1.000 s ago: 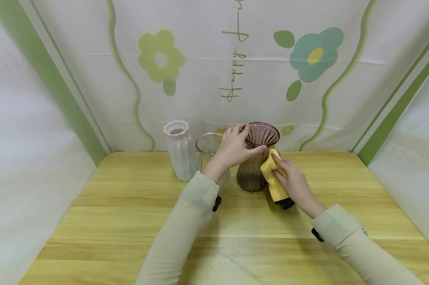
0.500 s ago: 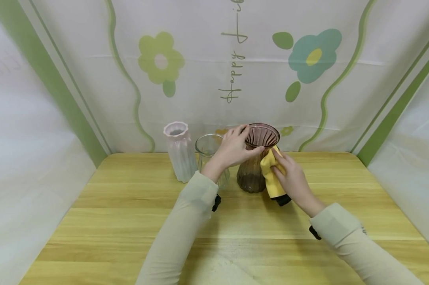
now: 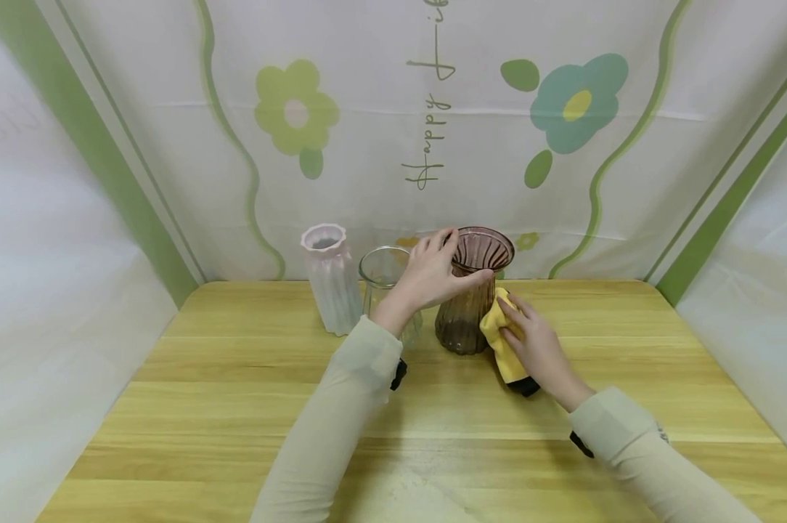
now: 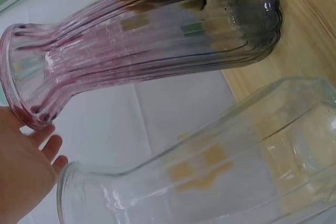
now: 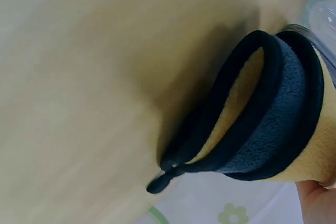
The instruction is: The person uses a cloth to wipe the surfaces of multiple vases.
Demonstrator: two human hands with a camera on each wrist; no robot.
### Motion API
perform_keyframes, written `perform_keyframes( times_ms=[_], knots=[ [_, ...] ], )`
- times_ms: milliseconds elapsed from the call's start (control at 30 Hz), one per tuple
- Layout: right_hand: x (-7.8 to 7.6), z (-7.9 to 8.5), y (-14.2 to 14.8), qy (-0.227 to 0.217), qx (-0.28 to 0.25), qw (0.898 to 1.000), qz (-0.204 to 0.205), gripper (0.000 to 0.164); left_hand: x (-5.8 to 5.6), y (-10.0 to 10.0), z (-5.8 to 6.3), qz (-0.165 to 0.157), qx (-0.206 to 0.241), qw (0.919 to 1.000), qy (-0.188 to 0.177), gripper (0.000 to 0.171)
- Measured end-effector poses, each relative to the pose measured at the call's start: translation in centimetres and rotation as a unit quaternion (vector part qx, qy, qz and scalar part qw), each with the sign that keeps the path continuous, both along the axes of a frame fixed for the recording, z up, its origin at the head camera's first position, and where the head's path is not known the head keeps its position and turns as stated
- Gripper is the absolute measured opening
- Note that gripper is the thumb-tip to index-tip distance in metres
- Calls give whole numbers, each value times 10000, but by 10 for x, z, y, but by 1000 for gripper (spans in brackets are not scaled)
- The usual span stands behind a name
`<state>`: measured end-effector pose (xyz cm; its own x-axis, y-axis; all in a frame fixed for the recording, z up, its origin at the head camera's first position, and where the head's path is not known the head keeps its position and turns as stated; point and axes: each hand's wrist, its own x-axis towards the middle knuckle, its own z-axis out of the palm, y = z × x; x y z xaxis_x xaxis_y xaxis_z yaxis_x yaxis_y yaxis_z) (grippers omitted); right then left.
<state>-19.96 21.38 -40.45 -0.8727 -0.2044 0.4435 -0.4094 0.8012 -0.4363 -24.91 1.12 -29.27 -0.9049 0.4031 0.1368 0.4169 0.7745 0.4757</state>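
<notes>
A ribbed purple glass vase [image 3: 462, 327] with a flared rim stands upright toward the back of the table. My left hand [image 3: 426, 274] holds it at the neck, thumb across the near side and fingers at the rim. In the left wrist view those fingers lie by the rim of the purple vase [image 4: 157, 40]. A yellow cleaning cloth [image 3: 506, 349] with black edging is pinched in my right hand [image 3: 542, 350], against the vase's right side. The right wrist view shows the folded cloth [image 5: 283, 114] with a grey-blue fleecy face and a small loop.
Just left of the purple vase stands a clear glass vase [image 3: 375, 290], partly hidden behind my left hand and forearm. Further left is a fluted white vase [image 3: 333, 290] with a pinkish top. A white printed curtain [image 3: 380, 167] hangs behind the wooden table [image 3: 237, 421].
My right hand slid the cloth up the vase's side toward the neck, then back down. The left hand stays at the rim, and the vases keep their places.
</notes>
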Motion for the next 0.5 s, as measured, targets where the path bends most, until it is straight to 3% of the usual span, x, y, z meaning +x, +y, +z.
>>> perform_keyframes(
  times_ms=[167,267,500],
  knots=[
    [0,-8,2,62,13,10000,40,52,3,4,0,186,48,9997,143,91],
    [-1,-8,2,316,27,9995,61,52,2,4,1,212,-90,9995,205,90],
    [-3,8,-2,512,-134,9986,40,53,0,1,5,20,-209,9997,115,85]
  ],
)
